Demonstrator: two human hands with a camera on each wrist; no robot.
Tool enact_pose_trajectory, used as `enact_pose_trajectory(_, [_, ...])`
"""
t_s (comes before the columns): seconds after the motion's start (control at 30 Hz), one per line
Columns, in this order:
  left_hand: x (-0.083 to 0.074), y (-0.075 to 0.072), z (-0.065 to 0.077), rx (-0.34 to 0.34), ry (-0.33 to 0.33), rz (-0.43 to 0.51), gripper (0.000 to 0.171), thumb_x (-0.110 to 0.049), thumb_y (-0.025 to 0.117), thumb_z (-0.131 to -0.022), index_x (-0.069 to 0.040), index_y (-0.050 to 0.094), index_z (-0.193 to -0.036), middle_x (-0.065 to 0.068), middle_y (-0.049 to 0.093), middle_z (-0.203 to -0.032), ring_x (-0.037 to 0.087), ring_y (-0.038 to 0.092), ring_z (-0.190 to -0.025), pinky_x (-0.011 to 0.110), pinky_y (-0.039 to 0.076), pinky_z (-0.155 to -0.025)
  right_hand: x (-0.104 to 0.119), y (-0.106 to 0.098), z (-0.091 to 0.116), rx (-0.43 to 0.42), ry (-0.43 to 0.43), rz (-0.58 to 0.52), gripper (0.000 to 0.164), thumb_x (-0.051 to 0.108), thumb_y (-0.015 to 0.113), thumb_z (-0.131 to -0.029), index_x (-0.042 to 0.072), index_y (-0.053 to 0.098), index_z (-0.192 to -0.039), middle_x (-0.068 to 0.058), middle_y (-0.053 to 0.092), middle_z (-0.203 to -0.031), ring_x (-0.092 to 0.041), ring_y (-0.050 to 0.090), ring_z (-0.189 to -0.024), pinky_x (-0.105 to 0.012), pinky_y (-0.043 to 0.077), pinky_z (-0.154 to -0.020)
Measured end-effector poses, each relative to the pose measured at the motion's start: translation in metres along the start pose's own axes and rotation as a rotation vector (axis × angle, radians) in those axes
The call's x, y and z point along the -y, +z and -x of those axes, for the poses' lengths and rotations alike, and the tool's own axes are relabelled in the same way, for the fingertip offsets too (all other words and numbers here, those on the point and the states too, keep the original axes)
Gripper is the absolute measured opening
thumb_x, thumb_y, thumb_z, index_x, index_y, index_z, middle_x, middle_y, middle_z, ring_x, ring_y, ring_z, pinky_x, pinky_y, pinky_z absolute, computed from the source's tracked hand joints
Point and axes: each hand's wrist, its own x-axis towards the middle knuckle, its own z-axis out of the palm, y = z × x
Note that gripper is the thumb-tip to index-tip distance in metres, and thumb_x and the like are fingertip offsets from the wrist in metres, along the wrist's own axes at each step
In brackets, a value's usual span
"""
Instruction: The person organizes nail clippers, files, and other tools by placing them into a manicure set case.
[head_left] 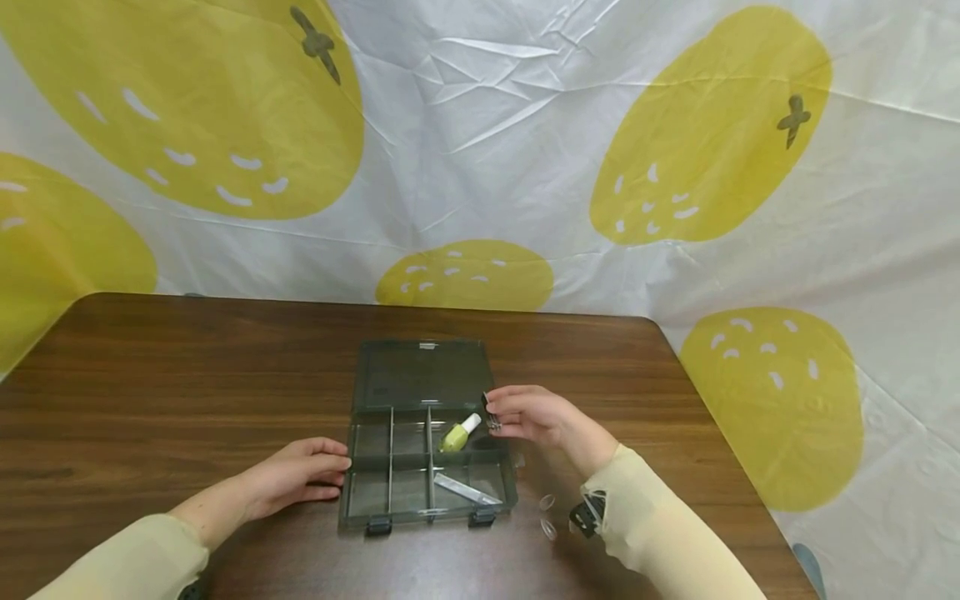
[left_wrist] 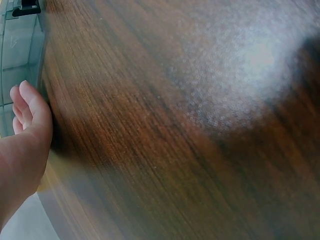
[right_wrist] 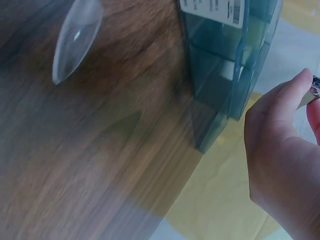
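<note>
A translucent grey compartment box (head_left: 408, 486) lies with its lid (head_left: 423, 372) swung back on the wooden table. My left hand (head_left: 303, 477) rests its fingers at the box's left side; in the left wrist view the same hand (left_wrist: 32, 117) is against the box wall. Over the back right compartment, my right hand (head_left: 536, 414) pinches a small dark piece with shiny silver bits (head_left: 492, 413); cannot tell its kind. A green nail polish bottle (head_left: 454, 437) with a white cap leans in that compartment. One flat, pale silvery strip (head_left: 465, 489) lies slanted in the front right compartment.
Two clear, pointed oval pieces (head_left: 548, 529) lie on the table (head_left: 225, 375) right of the box; one oval piece (right_wrist: 77, 40) appears large in the right wrist view. A white barcode label (right_wrist: 215, 10) is on the box's side. A lemon-print cloth (head_left: 487, 167) hangs behind the table.
</note>
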Motion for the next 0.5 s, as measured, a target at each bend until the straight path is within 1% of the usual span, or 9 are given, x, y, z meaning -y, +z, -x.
enact_pose_trajectory(0.1, [-0.001,0.001,0.001,-0.001,0.000,0.004,0.047,-0.016,0.054,-0.092,0.013,0.034,-0.123,0.004,0.051,-0.098,0.014,0.054,-0.088,0.028,0.053,-0.080,0.000,0.006,-0.003,0.007,0.006,0.003,0.016,-0.004,0.047,-0.089,0.002,0.053,-0.103,0.003,0.062,-0.075,-0.007,0.061,-0.070,-0.021,0.054,-0.068])
enact_pose_trajectory(0.3, [-0.002,0.002,0.000,-0.009,-0.004,0.005,0.043,-0.016,0.054,-0.092,0.011,0.037,-0.120,0.003,0.050,-0.096,0.013,0.054,-0.087,0.028,0.053,-0.079,0.000,0.016,-0.007,0.020,0.022,0.016,0.022,-0.004,0.047,-0.089,-0.005,0.050,-0.111,0.004,0.061,-0.073,-0.007,0.060,-0.067,-0.020,0.054,-0.066])
enact_pose_trajectory(0.5, [-0.001,0.003,0.000,-0.011,-0.004,0.008,0.040,-0.016,0.054,-0.092,0.009,0.038,-0.118,0.002,0.051,-0.095,0.012,0.054,-0.086,0.027,0.053,-0.078,0.001,0.024,-0.009,0.020,0.039,0.023,0.024,-0.003,0.048,-0.089,-0.005,0.050,-0.113,0.003,0.059,-0.073,-0.007,0.058,-0.067,-0.020,0.054,-0.066])
